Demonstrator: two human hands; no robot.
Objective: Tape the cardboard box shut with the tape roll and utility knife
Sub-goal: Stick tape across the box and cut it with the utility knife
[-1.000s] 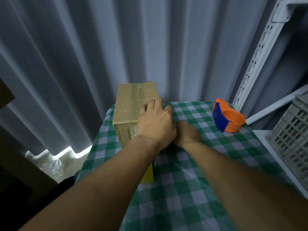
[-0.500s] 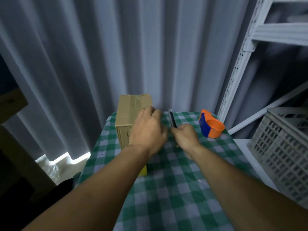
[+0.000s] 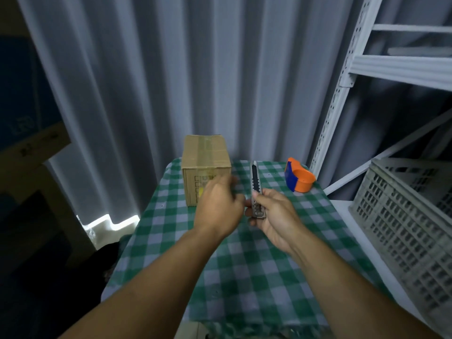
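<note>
Head view: right hand [image 3: 275, 216] grips utility knife [image 3: 256, 189] upright.
Left hand [image 3: 220, 206], blurred at nine o'clock beside it; grip unclear, before cardboard box [image 3: 206, 167].

Both bare forearms reach forward from the bottom of the view and converge toward the middle. The left hand [image 3: 218, 208] is seen from the back, its fingers loosely curled and motion-blurred, holding nothing. The right hand [image 3: 275, 217] sits just beside it, palm turned partly toward the left, fingers and thumb closed around the lower end of the knife [image 3: 256, 187], which points up and away. The two hands are nearly touching at the knuckles.
</note>
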